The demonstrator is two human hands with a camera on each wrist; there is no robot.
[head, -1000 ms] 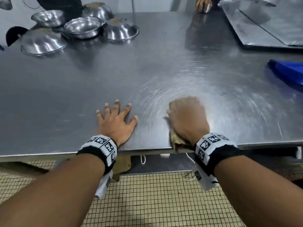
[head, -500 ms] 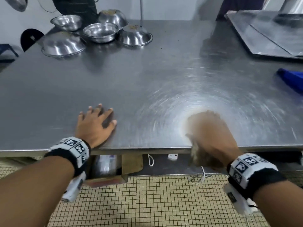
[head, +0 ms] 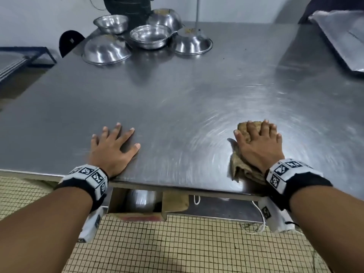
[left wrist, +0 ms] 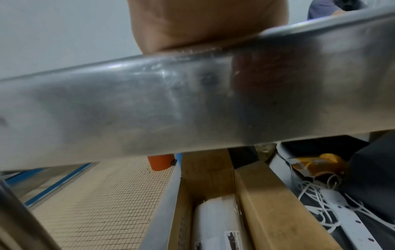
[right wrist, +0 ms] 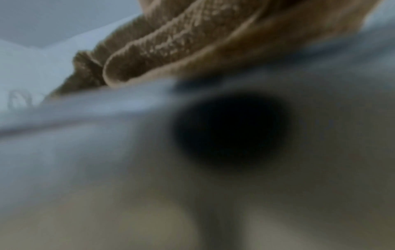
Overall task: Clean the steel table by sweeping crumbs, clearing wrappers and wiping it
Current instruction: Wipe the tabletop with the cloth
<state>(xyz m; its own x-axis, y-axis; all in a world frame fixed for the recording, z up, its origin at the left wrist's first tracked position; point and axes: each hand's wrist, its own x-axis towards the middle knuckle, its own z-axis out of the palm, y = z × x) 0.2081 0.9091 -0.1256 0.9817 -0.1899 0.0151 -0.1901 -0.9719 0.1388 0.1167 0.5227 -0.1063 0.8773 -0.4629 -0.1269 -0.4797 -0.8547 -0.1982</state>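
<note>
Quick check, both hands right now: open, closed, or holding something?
Left hand: open, flat on the steel table.
Right hand: open, fingers straight, pressing the brown cloth onto the table.

A: Head view: even, dim overhead light; swirled glare on the steel table (head: 177, 99); wide-angle bowing at edges.

B: Right wrist view: blurred; cloth (right wrist: 171, 44) alone sharp.

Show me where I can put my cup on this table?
The big bare stretch of the steel table, between the bowls at the far side and the two hands, is free. So is the gap between the left hand and right hand. The bowl corner is crowded.
</note>
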